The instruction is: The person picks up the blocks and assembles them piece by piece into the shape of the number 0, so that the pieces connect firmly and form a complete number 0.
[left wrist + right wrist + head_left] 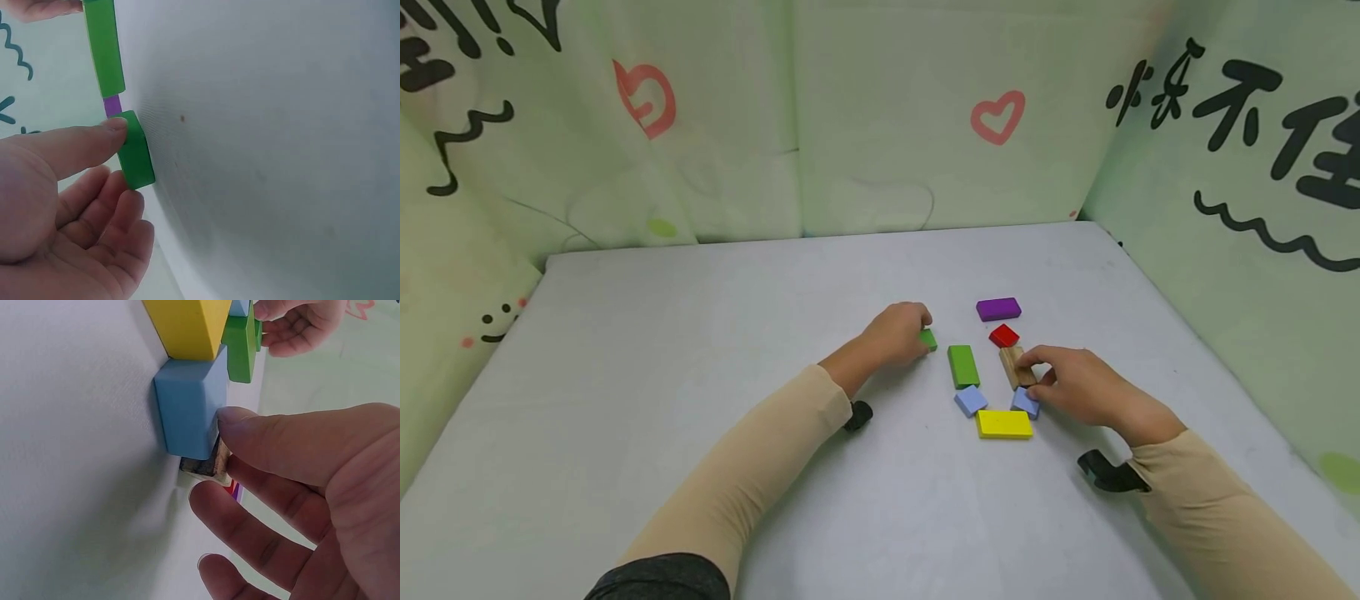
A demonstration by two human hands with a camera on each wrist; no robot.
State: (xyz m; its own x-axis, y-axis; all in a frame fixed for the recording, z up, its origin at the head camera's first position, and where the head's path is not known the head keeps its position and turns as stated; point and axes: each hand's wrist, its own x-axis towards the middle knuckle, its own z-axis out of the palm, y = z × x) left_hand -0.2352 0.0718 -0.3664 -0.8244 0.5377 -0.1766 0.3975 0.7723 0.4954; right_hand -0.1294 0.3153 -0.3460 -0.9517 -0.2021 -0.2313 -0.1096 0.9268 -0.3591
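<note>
In the head view my left hand (895, 335) is left of the block group, pinching a small green block (929, 340) between thumb and fingers. The left wrist view shows the thumb on that block's face, its fingers below. My right hand (1078, 385) is at the group's right side, thumb and index finger on a wooden block (1012, 367). Just below it lies a light blue block (1025, 403), large in the right wrist view, with the thumb tip beside its edge. A longer green block (963, 367) lies between the hands.
A yellow block (1004, 425) lies nearest me, with another light blue block (971, 401) at its upper left corner. Past the wooden block are a red block (1003, 336) and a purple block (998, 309). Printed curtains (880, 125) surround the white table (662, 375).
</note>
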